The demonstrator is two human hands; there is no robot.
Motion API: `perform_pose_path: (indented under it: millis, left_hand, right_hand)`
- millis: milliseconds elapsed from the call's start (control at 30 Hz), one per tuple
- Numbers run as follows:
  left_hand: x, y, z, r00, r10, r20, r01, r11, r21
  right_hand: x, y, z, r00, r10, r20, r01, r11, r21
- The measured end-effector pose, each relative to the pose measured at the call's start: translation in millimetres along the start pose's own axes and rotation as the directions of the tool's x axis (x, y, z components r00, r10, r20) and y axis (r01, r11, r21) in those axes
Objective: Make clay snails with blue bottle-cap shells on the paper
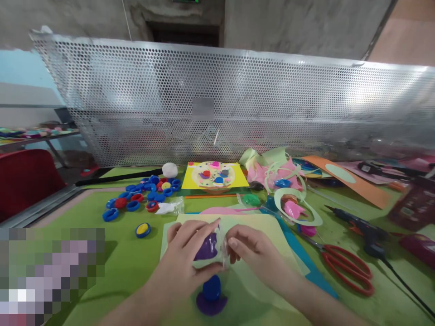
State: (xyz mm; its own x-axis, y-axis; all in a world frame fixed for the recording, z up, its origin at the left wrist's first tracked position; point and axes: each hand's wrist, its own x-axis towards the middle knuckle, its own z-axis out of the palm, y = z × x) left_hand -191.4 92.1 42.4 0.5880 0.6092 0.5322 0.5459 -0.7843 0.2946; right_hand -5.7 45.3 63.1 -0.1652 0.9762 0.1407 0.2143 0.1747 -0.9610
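My left hand (188,253) is wrapped round a small clear plastic bag of purple clay (208,248) above the pale green paper (265,235). At the bag's right edge, the curled fingers of my right hand (249,246) pinch the plastic. Below the hands, a blue ball of clay (211,287) rests against a flattened purple piece (211,305). Further back, a yellow card (242,177) carries a round cream piece (204,167) dotted with coloured clay.
Blue and red bottle caps (133,206) cluster at the left, with a white clay ball (170,170) behind. Red-handled scissors (348,267) and a black glue gun (369,233) lie right. Paper scraps (272,167) pile up before a perforated metal screen (217,81).
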Motion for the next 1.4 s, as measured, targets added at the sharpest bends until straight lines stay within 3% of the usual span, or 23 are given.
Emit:
perform_pose_path:
  millis: [200,267,333,467,567,633,667,833,1067,1233,1333,1400]
  left_hand:
    - [-1,11,-7.0,0.996,0.074,-0.042,-0.068,0.989,0.133]
    - [-1,18,-12.4,0.993,0.073,-0.090,-0.064,0.993,0.103]
    - [-1,24,-15.2,0.996,0.056,-0.069,-0.056,0.998,0.001]
    - [-2,30,-8.3,0.993,-0.074,0.096,0.091,0.980,-0.179]
    - [-2,28,-0.2,0.986,-0.062,0.155,0.103,0.957,-0.273]
    - [-2,27,2.1,0.978,-0.023,0.208,0.090,0.944,-0.318]
    - [-2,27,2.1,0.974,-0.011,0.225,0.087,0.939,-0.334]
    - [1,29,-4.1,0.970,0.027,0.242,0.083,0.896,-0.435]
    - [12,27,-21.4,0.899,0.038,0.436,0.202,0.847,-0.491]
    - [18,29,-26.5,0.915,0.005,0.403,0.251,0.774,-0.581]
    - [19,29,-30.4,0.918,-0.091,0.386,0.297,0.803,-0.517]
    - [19,28,-31.6,0.918,-0.102,0.382,0.291,0.829,-0.478]
  right_hand:
    - [-1,-8,-1,0.995,0.091,0.028,-0.084,0.978,-0.192]
    - [-2,-9,-1,0.995,0.099,0.017,-0.093,0.975,-0.200]
    - [-3,-7,0,0.997,0.071,0.011,-0.067,0.976,-0.209]
    - [-6,0,4,0.990,-0.140,-0.003,0.132,0.941,-0.312]
    - [-8,7,8,0.896,-0.441,0.050,0.410,0.779,-0.475]
    - [-8,8,10,0.834,-0.542,0.101,0.500,0.666,-0.553]
    - [-8,8,11,0.826,-0.553,0.112,0.509,0.645,-0.570]
    - [-7,2,10,0.849,-0.518,0.106,0.505,0.734,-0.455]
    - [-10,-1,0,0.929,-0.343,0.135,0.366,0.905,-0.219]
    - [-10,-4,-9,0.954,-0.276,0.115,0.289,0.950,-0.120]
    - [-7,-4,-15,0.974,-0.219,0.063,0.225,0.967,-0.118]
    - [-6,-3,-17,0.967,-0.241,0.086,0.254,0.946,-0.202]
